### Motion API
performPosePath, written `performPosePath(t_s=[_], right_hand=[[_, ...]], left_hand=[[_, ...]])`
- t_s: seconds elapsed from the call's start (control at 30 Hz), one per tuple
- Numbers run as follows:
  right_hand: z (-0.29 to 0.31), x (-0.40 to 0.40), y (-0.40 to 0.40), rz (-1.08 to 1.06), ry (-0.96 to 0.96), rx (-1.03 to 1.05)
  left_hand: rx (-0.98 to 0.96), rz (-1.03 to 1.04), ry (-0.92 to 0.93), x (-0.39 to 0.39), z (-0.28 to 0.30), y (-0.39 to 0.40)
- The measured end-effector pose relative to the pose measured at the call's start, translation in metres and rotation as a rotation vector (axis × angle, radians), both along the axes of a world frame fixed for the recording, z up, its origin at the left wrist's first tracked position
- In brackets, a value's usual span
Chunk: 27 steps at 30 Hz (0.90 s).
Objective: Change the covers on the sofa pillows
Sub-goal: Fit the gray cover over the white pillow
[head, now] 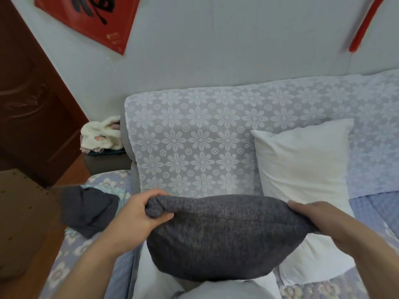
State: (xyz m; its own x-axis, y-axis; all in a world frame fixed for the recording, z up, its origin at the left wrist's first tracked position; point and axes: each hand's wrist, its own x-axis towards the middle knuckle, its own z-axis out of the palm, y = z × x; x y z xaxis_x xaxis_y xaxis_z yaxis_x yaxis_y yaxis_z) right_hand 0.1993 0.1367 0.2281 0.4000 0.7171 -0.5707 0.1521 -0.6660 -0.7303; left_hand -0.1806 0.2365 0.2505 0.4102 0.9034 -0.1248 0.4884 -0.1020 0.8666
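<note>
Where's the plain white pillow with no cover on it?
The bare white pillow leans against the flower-patterned sofa back, right of centre in the head view, just behind the dark grey pillow held in both hands.

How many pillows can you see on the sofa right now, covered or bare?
2. A grey-covered pillow is held at its top corners by the left hand and right hand. A bare white pillow leans against the sofa back on the right. Others may lie out of frame.
</note>
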Motion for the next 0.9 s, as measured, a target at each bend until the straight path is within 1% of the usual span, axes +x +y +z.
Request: performPosePath(t_s=[0.07,0.1,0.13,0.17,0.2,0.27,0.33,0.37,0.4,0.47,0.5,0.53,0.57,0.6,0.67,0.73,0.83,0.9], right_hand=[[0.004,-0.006,0.004,0.001,0.130,0.072],[0.004,-0.007,0.007,-0.037,0.168,0.133],[0.000,-0.009,0.012,-0.097,0.161,0.203],[-0.005,-0.011,0.017,-0.162,0.099,0.272],[-0.012,-0.013,0.021,-0.207,-0.005,0.333],[-0.021,-0.018,0.027,-0.212,-0.195,0.418],[-0.021,-0.020,0.027,-0.173,-0.328,0.381],[-0.021,-0.021,0.028,-0.156,-0.352,0.359],[-0.021,-0.022,0.029,-0.173,-0.334,0.339],[-0.016,-0.031,0.037,-0.267,-0.204,0.300],[-0.011,-0.038,0.042,-0.295,-0.102,0.287],[-0.006,-0.046,0.047,-0.309,0.033,0.283],[0.000,-0.055,0.052,-0.317,0.201,0.279],[0.006,-0.064,0.056,-0.314,0.384,0.266],[0.022,-0.077,0.059,-0.288,0.701,0.200],[0.030,-0.088,0.060,-0.262,0.930,0.149],[0.030,-0.102,0.057,-0.210,1.113,0.074],[0.027,-0.117,0.054,-0.110,1.195,0.022]], left_hand=[[0.008,0.025,0.000,0.000,-0.005,-0.003],[0.011,0.027,-0.003,0.002,-0.005,-0.003],[0.014,0.027,-0.009,0.003,-0.003,-0.003],[0.029,0.022,-0.010,0.005,0.000,-0.003],[0.051,0.009,-0.003,0.005,0.003,-0.003],[0.106,-0.031,0.042,0.005,0.008,-0.003],[0.131,-0.041,0.058,0.006,0.008,-0.007],[0.156,0.014,0.056,0.005,0.005,-0.010],[0.196,0.117,0.065,0.007,0.001,-0.015],[0.343,0.396,0.179,0.014,-0.002,-0.031],[0.472,0.478,0.248,0.020,0.000,-0.042],[0.609,0.482,0.283,0.026,0.000,-0.053],[0.714,0.420,0.283,0.033,0.001,-0.063],[0.765,0.322,0.292,0.039,-0.001,-0.069],[0.705,0.154,0.415,0.046,-0.011,-0.072],[0.621,0.112,0.542,0.041,-0.020,-0.063],[0.567,0.106,0.627,0.024,-0.027,-0.053],[0.547,0.113,0.696,0.013,-0.021,-0.050]])
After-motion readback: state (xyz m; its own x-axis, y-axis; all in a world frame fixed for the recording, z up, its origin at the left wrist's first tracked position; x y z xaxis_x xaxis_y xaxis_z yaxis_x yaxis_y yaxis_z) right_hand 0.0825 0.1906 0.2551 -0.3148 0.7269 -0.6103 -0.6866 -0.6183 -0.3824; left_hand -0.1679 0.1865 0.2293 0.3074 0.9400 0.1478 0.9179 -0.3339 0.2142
